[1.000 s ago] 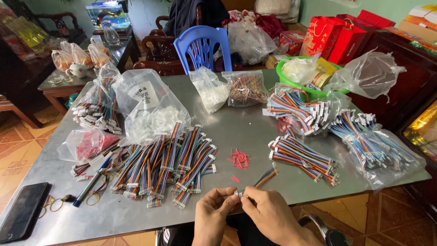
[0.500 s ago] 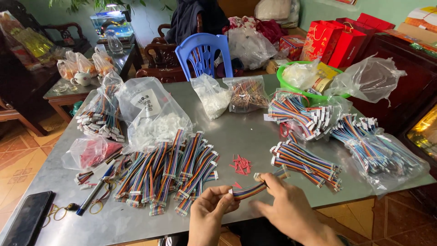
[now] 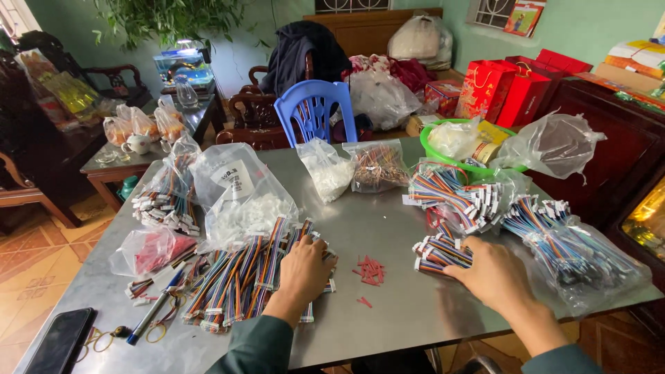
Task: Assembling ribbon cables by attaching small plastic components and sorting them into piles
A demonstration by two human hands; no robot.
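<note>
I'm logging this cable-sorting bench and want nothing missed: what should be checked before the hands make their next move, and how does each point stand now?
1. Left hand on the big cable pile: ok, it rests flat on it.
2. Right hand on the small bundle: ok, fingers touch it.
3. Grip on any cable: cannot tell, fingers hide it.
4. Red bits between the hands: ok, loose on the table.
5. Phone safely on the table: not ok, it lies at the near left corner.
</note>
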